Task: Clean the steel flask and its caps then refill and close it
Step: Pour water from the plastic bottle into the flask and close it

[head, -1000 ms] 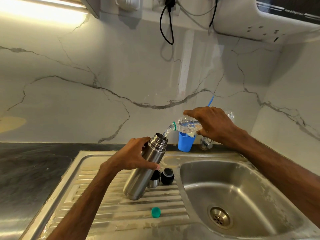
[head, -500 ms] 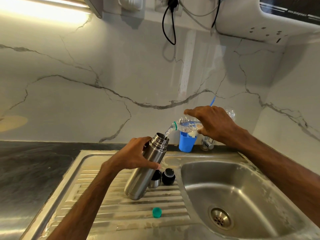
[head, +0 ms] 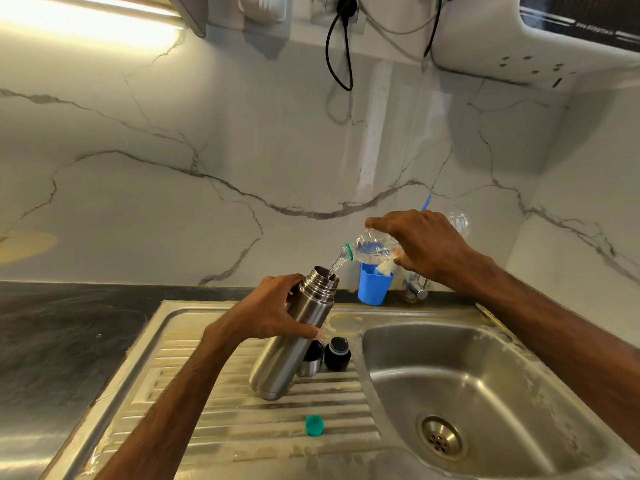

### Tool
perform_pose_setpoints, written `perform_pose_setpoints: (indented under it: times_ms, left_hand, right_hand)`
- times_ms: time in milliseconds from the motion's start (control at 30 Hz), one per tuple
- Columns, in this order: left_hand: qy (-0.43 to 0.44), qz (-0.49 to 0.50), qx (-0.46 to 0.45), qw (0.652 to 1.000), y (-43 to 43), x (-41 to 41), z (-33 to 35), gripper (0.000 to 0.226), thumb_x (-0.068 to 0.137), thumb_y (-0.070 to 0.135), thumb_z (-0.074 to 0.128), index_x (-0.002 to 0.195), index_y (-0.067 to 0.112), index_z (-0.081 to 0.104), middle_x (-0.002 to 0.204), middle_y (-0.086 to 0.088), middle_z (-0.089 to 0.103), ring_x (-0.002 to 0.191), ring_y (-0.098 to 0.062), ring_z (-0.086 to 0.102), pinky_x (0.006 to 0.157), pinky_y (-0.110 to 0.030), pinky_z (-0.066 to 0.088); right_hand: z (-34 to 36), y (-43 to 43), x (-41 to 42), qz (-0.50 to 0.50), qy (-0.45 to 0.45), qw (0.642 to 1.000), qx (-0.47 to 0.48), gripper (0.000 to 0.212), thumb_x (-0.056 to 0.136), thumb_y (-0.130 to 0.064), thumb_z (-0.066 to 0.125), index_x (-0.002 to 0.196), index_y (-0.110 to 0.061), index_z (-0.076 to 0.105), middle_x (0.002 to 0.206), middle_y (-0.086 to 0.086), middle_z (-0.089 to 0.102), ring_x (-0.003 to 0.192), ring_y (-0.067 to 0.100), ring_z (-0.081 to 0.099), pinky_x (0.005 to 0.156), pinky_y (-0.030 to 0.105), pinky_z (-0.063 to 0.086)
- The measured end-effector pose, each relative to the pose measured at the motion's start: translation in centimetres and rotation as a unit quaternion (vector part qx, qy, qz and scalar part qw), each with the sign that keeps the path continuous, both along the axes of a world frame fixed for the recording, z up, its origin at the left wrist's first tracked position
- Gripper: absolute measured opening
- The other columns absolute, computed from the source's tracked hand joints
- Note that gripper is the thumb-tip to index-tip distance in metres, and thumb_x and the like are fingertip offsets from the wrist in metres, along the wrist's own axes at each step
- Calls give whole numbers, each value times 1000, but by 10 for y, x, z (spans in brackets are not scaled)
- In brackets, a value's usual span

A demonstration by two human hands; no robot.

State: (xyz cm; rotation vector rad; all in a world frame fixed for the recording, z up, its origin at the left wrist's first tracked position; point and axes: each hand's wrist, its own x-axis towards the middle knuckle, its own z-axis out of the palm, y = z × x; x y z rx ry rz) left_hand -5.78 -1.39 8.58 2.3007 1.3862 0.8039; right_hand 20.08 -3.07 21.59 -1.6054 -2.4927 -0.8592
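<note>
The steel flask (head: 291, 351) stands tilted on the ribbed draining board (head: 194, 403), mouth open and leaning to the right. My left hand (head: 266, 313) grips its upper body. My right hand (head: 422, 247) holds a clear plastic bottle (head: 370, 247) tipped almost flat, and a thin stream of water runs from its neck into the flask's mouth. Behind the flask's base stand the steel cup cap (head: 311, 358) and the black stopper (head: 337, 353). The bottle's green cap (head: 314, 425) lies on the draining board nearer to me.
The sink bowl (head: 485, 393) with its drain (head: 440, 437) lies to the right. A blue cup (head: 374, 287) stands at the back rim beside the tap base (head: 415, 289). Dark counter (head: 52, 341) extends left. Black cables (head: 341, 46) hang from the wall sockets.
Both hands keep their hold and the pouring goes on. The flask and bottle have barely shifted.
</note>
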Motion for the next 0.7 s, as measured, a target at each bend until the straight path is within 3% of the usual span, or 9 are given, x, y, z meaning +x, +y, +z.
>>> perform_pose_setpoints:
  times_ms: [533,700]
  left_hand:
    - [2,-4,4,1000,0,-2,1,81,67,49,91,132,19,54,124,1,63,109,-14,58,97,-31,50]
    - [6,-3,7,1000,1,-3,1,78,66,51,91,129,20,55,120,3,63,106,-13,58,93,-27,49]
  right_hand:
    - [4,5,-15,37,-5,999,32,69,96,-20,66,155,-29,31,152,3,48,134,22,50,111,36,39]
    - [9,3,-23,59,-10,997,53,67,96,-10,63,154,-29,35,152,0,49,135,22,50,108,34,41]
